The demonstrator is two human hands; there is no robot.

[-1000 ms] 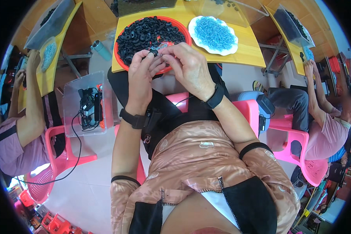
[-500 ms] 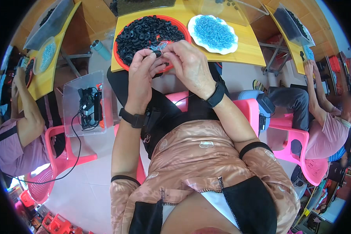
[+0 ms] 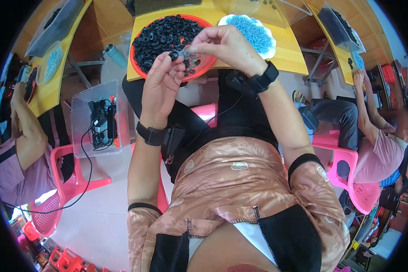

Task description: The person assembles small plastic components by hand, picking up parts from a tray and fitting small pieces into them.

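Note:
A red round basin (image 3: 211,22) on the yellow table holds a heap of small black plastic parts (image 3: 161,38) and, at its right side, some small clear pieces (image 3: 196,60). Over its near edge, my left hand (image 3: 162,84) pinches one small black part (image 3: 173,55) between thumb and fingertips. My right hand (image 3: 226,45) is above the basin's right side, thumb and index finger pinched together; whatever may be between them is too small to make out. To the right of the basin is a white scalloped plate (image 3: 273,44) piled with small light-blue pieces (image 3: 251,34).
A clear bin (image 3: 78,118) with black devices and cables stands on the floor at left, near a teal bottle (image 3: 115,56). People sit on pink chairs (image 3: 340,163) at tables on both sides. A cable (image 3: 91,167) runs across the left floor.
My hands have moved apart. The right has shifted up and to the right, away from the black part; the left has moved slightly left, still holding it.

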